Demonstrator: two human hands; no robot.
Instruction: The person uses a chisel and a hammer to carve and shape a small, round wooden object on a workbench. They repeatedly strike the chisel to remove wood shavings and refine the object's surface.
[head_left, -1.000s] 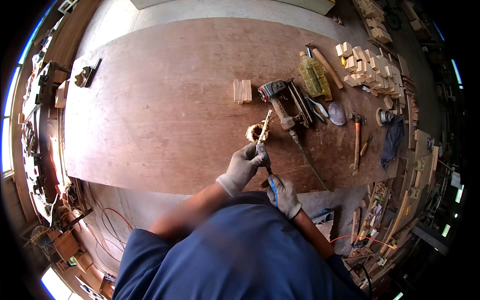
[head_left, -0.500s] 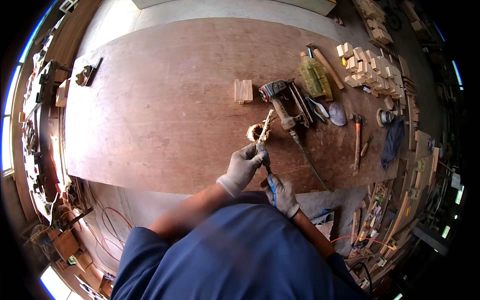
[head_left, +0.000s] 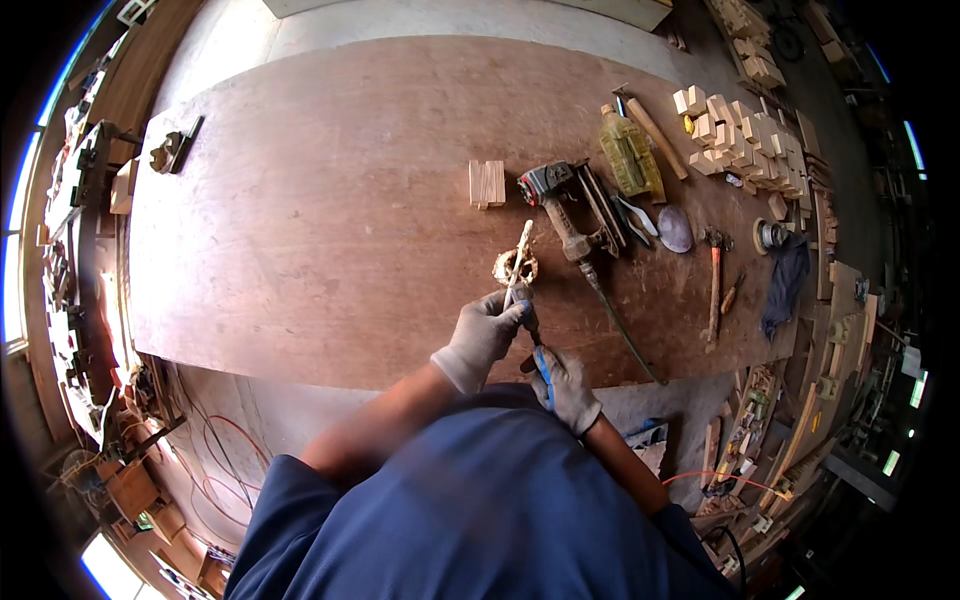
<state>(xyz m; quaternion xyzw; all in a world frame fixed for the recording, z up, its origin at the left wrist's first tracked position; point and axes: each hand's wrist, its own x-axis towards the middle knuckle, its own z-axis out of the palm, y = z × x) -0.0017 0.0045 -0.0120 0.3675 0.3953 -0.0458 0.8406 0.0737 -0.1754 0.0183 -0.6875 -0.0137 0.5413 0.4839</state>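
Observation:
My left hand (head_left: 478, 340), in a pale work glove, is closed around a thin pale stick (head_left: 524, 240) with a rough, crusted surface. The stick points away from me, crossing over a small round container (head_left: 502, 268) with a caked yellowish-brown rim. A dark, narrow tool (head_left: 534, 334) runs from my left fingertips back to my right hand (head_left: 572, 388). That gloved hand is closed on its near end beside a blue part, at the table's near edge. My fingers cover much of the tool, so its kind does not show.
On the brown table (head_left: 320, 220) a nail gun (head_left: 562, 205) with a hose lies right of the container. Beyond are wooden blocks (head_left: 487, 183), a yellowish bottle (head_left: 628, 150), a hammer (head_left: 714, 280) and a dark cloth (head_left: 787, 280). Many blocks (head_left: 740, 135) are piled far right; a hand plane (head_left: 175, 147) sits far left.
The stick's far end has swung a little to the left over the round container. My left hand has shifted slightly; my right hand has hardly moved.

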